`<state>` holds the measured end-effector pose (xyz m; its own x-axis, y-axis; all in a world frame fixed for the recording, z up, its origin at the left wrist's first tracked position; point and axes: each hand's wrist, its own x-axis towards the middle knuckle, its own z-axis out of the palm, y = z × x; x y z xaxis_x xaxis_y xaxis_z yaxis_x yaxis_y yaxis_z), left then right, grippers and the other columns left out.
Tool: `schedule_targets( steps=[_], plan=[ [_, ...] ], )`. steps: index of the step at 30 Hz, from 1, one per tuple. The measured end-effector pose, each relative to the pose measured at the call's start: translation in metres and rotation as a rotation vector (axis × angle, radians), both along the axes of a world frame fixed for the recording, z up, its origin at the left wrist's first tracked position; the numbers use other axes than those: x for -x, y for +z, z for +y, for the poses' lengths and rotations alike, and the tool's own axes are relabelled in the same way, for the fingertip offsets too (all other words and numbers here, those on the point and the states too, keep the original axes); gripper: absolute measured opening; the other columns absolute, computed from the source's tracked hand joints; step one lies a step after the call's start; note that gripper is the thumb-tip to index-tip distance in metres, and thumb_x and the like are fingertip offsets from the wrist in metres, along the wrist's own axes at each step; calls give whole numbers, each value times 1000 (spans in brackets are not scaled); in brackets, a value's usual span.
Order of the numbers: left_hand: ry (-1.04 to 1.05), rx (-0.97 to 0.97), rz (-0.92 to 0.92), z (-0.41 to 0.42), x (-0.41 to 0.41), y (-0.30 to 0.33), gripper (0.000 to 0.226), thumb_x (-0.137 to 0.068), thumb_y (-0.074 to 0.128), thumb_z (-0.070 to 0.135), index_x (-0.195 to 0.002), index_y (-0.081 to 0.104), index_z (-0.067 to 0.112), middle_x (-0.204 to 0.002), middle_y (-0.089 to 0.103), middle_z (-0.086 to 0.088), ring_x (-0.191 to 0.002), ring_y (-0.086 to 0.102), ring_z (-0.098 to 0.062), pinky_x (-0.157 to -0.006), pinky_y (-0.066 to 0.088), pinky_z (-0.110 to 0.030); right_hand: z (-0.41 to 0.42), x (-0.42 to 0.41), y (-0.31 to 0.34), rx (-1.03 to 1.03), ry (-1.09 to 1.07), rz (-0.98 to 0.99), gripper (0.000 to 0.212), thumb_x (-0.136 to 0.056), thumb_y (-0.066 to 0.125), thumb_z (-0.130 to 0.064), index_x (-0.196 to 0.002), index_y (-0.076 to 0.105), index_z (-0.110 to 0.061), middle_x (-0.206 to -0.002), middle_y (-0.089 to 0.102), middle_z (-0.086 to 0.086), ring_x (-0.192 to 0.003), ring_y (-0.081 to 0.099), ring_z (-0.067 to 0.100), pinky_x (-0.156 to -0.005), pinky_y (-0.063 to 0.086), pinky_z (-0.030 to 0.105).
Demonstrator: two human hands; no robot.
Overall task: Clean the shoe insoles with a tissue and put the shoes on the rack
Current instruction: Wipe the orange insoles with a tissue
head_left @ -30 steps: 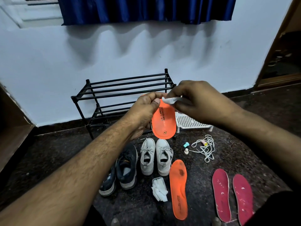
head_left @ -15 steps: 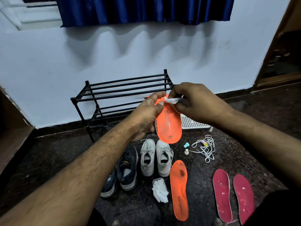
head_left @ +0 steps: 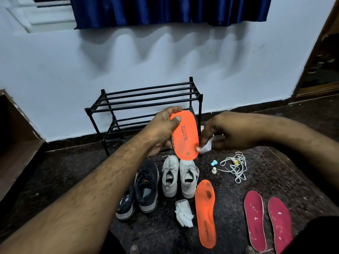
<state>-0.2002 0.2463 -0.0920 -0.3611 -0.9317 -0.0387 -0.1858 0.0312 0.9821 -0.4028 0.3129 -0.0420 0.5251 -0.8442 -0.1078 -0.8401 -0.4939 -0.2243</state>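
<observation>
My left hand (head_left: 161,129) grips an orange insole (head_left: 185,138) upright in the air, thumb across its top. My right hand (head_left: 225,132) pinches a white tissue (head_left: 206,146) whose tip touches the insole's lower right edge. A second orange insole (head_left: 205,213) with a dark stain lies on the floor, beside two red insoles (head_left: 255,220) (head_left: 279,224). A white pair of shoes (head_left: 179,175) and a dark pair of shoes (head_left: 145,187) stand on the floor before the black rack (head_left: 146,99).
A pile of white tissues (head_left: 183,212) lies by the shoes. White laces (head_left: 235,165) and small caps (head_left: 213,166) sit to the right. A wooden cabinet (head_left: 16,142) stands at left and a doorway (head_left: 322,61) at right.
My right hand has dragged the tissue down from the insole's top to its lower right edge. The insole has turned to show more of its printed face.
</observation>
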Motion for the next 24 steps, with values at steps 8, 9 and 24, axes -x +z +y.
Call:
schedule_targets(
  steps=[8, 9, 24],
  plan=[
    [-98, 109, -58, 3, 8, 0, 70, -99, 54, -4, -153, 32, 34, -137, 54, -1, -112, 62, -21, -94, 56, -42, -14, 13, -21, 194, -532, -495, 7, -89, 61, -27, -95, 63, -25, -78, 68, -3, -67, 59, 13, -59, 45, 27],
    [-107, 112, -52, 4, 9, 1, 80, -98, 54, -6, -156, 22, 39, -139, 50, -1, -116, 61, -23, -98, 54, -48, -17, 15, -27, 125, -603, -598, 6, -88, 59, -22, -93, 64, -23, -79, 70, 0, -67, 60, 14, -60, 47, 26],
    [-209, -110, -69, 7, 36, -10, 111, -89, 64, -12, -158, -13, 28, -127, 65, -22, -97, 69, -29, -65, 61, -39, -42, 29, -63, -224, -824, -1018, 24, -96, 61, -35, -85, 61, -14, -75, 51, 6, -53, 38, 12, -48, 28, 24]
  ],
)
